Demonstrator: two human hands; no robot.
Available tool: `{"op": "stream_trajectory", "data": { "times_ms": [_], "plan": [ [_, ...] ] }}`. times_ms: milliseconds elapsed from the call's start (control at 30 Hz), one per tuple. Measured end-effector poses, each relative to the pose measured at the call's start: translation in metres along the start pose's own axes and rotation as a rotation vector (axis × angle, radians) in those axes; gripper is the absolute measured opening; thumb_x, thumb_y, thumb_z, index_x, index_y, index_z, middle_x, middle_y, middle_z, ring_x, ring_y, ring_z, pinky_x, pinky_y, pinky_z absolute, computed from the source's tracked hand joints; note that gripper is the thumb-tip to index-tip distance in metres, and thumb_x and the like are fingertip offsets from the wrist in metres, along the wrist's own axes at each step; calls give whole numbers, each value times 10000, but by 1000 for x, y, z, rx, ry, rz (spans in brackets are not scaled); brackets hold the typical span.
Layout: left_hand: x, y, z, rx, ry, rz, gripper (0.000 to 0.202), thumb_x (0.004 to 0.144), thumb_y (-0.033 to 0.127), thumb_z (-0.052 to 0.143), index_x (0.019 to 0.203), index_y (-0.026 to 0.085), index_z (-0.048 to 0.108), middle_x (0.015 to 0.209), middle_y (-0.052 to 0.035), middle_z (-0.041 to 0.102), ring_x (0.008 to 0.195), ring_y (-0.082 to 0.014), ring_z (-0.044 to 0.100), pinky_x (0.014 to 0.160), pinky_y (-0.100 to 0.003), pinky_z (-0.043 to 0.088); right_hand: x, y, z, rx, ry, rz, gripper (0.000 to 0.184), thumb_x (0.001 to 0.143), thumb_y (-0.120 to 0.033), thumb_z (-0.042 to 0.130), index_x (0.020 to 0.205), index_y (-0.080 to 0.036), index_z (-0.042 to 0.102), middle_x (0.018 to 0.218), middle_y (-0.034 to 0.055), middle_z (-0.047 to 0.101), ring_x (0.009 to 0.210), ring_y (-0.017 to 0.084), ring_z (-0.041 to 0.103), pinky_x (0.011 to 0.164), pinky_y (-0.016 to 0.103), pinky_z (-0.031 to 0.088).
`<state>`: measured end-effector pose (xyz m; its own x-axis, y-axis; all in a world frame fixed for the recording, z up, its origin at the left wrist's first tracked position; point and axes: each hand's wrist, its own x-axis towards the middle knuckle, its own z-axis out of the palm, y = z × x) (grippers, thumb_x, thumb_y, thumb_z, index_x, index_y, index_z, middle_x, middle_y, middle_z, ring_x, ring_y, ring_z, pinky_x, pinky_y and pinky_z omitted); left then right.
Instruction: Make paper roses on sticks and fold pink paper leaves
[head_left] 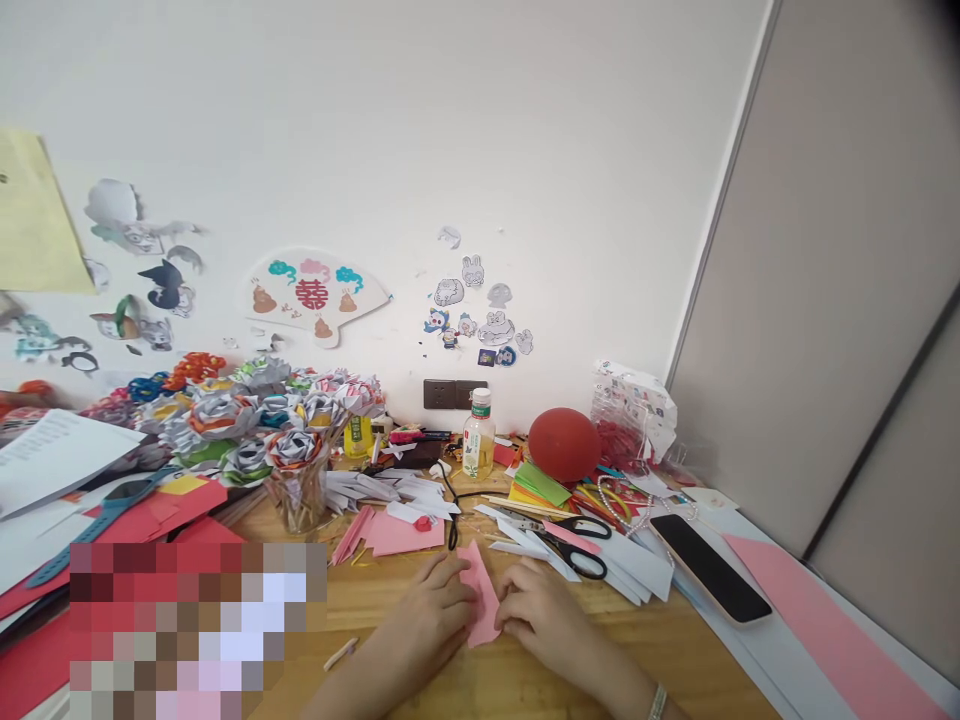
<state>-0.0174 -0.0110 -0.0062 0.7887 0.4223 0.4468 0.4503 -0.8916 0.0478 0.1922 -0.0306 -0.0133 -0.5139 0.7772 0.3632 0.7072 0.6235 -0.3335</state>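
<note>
The right hand (529, 607) pinches a narrow pink paper sheet (480, 590); the left hand (439, 603) touches it, grip I cannot tell. A transparent round cup (294, 505) holds white-orange paper flowers (295, 450).

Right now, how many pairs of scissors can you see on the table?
1: the black-handled scissors lie beyond the right hand, among paper strips. Others may be hidden.

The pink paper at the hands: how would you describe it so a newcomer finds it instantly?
On the wooden table, look near the bottom of the view, between the left hand and right hand. There, a narrow pink paper has fingers at both long edges. Other pink sheets lie untouched beyond the left hand; only this one is between the hands.
</note>
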Motion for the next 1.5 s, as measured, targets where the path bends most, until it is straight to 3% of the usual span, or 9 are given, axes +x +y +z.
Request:
{"op": "stream_trajectory", "data": {
  "times_ms": [100, 200, 467, 567, 833, 1100, 1233, 1367, 1500],
  "plan": [
    [1, 2, -2, -29, -47, 13, 149, 842, 135, 520, 875, 237, 624, 860, -7, 676, 1010, -206, 539, 1007, -401, 340, 0, -2, -3, 8, -4, 23, 140, 754, -132, 697, 764, -268, 727, 944, -12, 647, 940, 174, 544, 798, 278, 394],
    [1, 3, -4, -58, -90, 12, 123, 872, 169, 508, 882, 228, 615, 877, -13, 679, 897, -190, 563, 921, -367, 397, 1, 0, -2, 44, -36, 0, 150, 767, -123, 682, 782, -264, 726, 901, -23, 680, 891, 163, 562, 794, 276, 392],
    [0, -8, 4, -220, -135, -24, 155, 916, 201, 457, 858, 214, 601, 900, -27, 675, 886, -192, 578, 799, -299, 438, 2, 8, 2, 233, 10, 163, 158, 718, -96, 683, 787, -233, 723, 806, 3, 702, 822, 171, 601, 742, 259, 417],
    [-2, -14, 8, -290, -121, -17, 203, 925, 189, 420, 843, 211, 604, 881, -32, 670, 860, -179, 584, 774, -281, 441, 4, 14, 4, 310, 13, 159, 156, 677, -79, 717, 739, -222, 719, 785, -4, 701, 807, 167, 606, 759, 262, 410],
    [-1, -12, 1, -346, -109, -20, 203, 930, 223, 434, 877, 214, 629, 896, -43, 664, 877, -177, 574, 785, -286, 432, 4, 24, 5, 374, -27, 56, 84, 700, -154, 742, 702, -235, 721, 843, -7, 697, 860, 168, 592, 800, 283, 404],
    [0, -15, 11, -466, -58, -116, 122, 883, 186, 524, 801, 202, 612, 874, -21, 647, 877, -152, 564, 794, -249, 435, 10, 28, 13, 380, 46, 104, 57, 698, -201, 760, 704, -226, 709, 772, -15, 683, 817, 167, 599, 795, 291, 408],
    [2, -17, 11, -507, -45, -155, 118, 884, 190, 529, 787, 193, 597, 855, -18, 633, 855, -144, 561, 781, -239, 436, 10, 29, 10, 417, 12, 81, 40, 762, -253, 709, 731, -232, 724, 831, 1, 683, 844, 173, 600, 800, 299, 415],
    [2, -17, 8, -438, -82, -80, 153, 903, 180, 486, 818, 202, 611, 913, -22, 634, 894, -150, 554, 806, -249, 418, 9, 31, 5, 501, -3, 49, 85, 773, -291, 698, 744, -218, 729, 823, 15, 687, 829, 178, 608, 801, 301, 427],
    [2, -14, 7, -309, -106, -68, 158, 898, 180, 484, 828, 213, 622, 935, -30, 635, 900, -167, 547, 810, -276, 403, 10, 32, 6, 519, 32, 123, 124, 712, -320, 751, 694, -204, 712, 775, 16, 688, 783, 187, 611, 761, 301, 440]
  ]
}}
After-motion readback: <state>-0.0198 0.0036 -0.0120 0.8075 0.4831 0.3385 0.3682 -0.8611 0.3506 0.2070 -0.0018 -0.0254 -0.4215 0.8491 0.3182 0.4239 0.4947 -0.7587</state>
